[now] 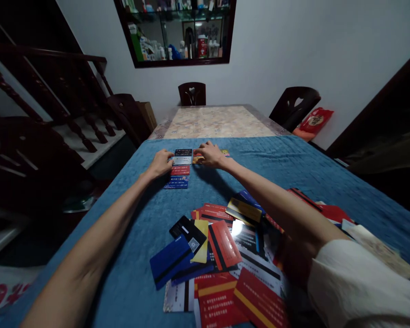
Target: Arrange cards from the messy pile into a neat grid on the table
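Observation:
My left hand rests at the left edge of a small layout of cards, fingers bent and touching the pale blue-white card. Above that lies a black card; below it come a red card and a blue card, forming a column. My right hand lies over the second column with fingers stretched out, partly covering an orange card and a red one above it. A yellowish card shows just right of that hand. Both hands' fingertips are partly hidden.
Near me a loose heap of cards overlaps on the blue cloth. More red cards and papers lie right, beyond my forearm. Chairs surround the table; a railing stands left and a glass cabinet is in the wall.

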Demonstrator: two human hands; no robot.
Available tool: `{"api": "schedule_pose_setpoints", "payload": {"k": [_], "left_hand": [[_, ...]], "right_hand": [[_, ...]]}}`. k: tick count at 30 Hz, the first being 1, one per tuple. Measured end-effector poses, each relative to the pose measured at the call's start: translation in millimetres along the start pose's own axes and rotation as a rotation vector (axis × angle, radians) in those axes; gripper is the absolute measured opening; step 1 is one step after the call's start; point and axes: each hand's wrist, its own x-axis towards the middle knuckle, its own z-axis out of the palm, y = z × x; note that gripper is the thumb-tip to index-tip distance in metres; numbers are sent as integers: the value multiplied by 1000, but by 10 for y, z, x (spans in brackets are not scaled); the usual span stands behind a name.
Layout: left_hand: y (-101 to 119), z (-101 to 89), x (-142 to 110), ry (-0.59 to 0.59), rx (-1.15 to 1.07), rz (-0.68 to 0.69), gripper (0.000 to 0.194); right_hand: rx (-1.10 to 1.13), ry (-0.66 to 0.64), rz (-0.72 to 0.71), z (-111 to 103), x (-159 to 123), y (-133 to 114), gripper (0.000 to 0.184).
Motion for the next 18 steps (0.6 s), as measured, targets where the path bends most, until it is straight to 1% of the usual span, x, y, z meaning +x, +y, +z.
{"api": "schedule_pose_setpoints", "payload": {"k": [5, 12, 18], "left_hand": [[205, -64, -105, 48, -52, 44, 36], [612, -123, -314, 45, -112, 143, 34], [971, -67, -537, 17, -179, 238, 30]], "right_hand": [[2, 52, 3, -126, -319, 41, 40], [7, 85, -14, -210, -857, 101, 31], [28, 114, -26, -250, -1339, 203, 23]]}}
